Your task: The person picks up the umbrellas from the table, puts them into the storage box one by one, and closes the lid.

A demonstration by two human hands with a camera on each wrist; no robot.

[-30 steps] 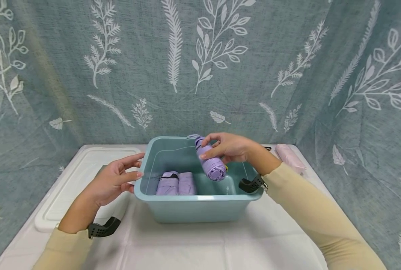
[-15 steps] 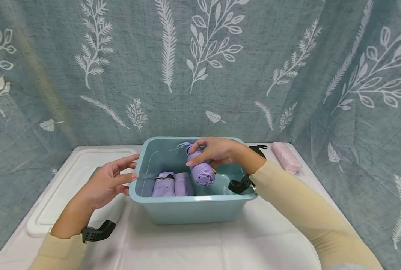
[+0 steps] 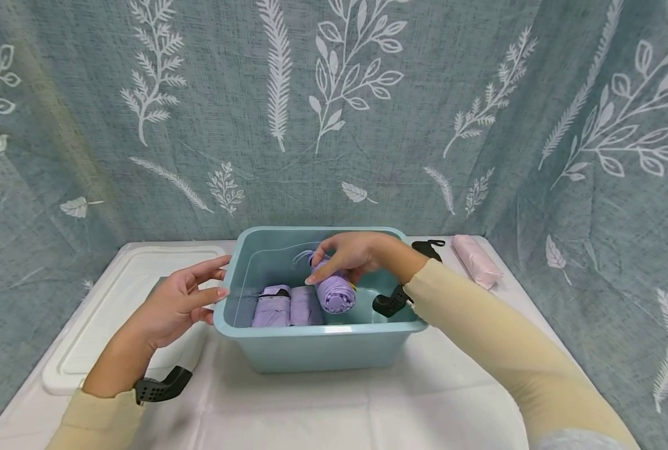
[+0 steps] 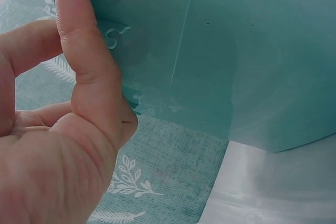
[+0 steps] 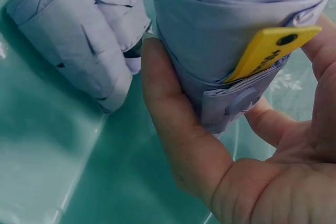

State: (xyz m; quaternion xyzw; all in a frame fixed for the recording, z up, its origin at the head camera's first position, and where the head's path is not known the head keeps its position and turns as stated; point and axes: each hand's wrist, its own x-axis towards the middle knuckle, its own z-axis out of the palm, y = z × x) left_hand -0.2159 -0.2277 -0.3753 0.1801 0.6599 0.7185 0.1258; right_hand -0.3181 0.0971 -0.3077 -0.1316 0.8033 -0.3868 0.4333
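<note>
My right hand (image 3: 351,253) grips a rolled-up lilac folding umbrella (image 3: 336,295), thumb on one side and fingers on the other. Its rolled end faces me, and a yellow tag (image 5: 273,51) sticks out of its folds in the right wrist view. It is inside the blue-green plastic bin (image 3: 323,350), right of two more lilac folding umbrellas (image 3: 272,307) lying side by side there. At the bin's left rim, my left hand (image 3: 173,306) touches the outside with thumb and fingertips. The left wrist view has the thumb (image 4: 86,61) along the bin's outer wall.
A white lid (image 3: 109,312) lies left of the bin, partly behind my left arm. Back right, a pink wrapped bundle (image 3: 476,261) rests near a black item with a loop (image 3: 426,249). A patterned curtain (image 3: 244,112) closes off the back and sides.
My right hand has lowered the umbrella deeper into the bin, closer to the other two. The left hand stays at the rim. The whole head view has shifted slightly.
</note>
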